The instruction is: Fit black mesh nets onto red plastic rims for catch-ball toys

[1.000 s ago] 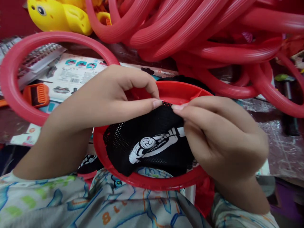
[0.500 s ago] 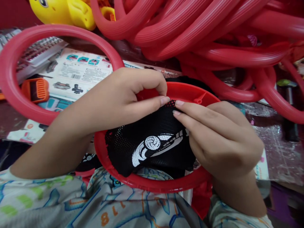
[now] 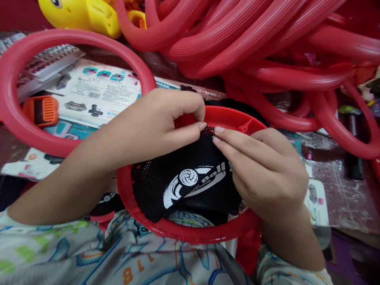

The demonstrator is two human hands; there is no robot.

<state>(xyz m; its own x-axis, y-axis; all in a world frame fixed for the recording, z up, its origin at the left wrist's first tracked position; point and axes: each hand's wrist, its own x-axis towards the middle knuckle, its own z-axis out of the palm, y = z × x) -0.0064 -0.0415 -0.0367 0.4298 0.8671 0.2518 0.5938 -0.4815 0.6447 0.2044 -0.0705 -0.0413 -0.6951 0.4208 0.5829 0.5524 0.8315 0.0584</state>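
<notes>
A red plastic ring (image 3: 190,233) lies on my lap, and a black mesh net (image 3: 166,180) with a white ball logo is stretched partway across it. My left hand (image 3: 154,126) pinches the net's top edge against the ring's far rim with thumb and forefinger. My right hand (image 3: 264,170) meets it from the right, its fingertips pressed on the same edge of the mesh. Both hands touch at the rim.
A heap of red rings (image 3: 252,47) fills the top and right. One loose red ring (image 3: 18,118) lies at the left over printed toy boxes (image 3: 97,95). A yellow toy (image 3: 83,16) sits at the top left. Clear plastic wrap (image 3: 344,186) lies at the right.
My right hand's fingers have slid a little left along the net's edge, uncovering more of the white logo. The left hand's pinch stays at the rim.
</notes>
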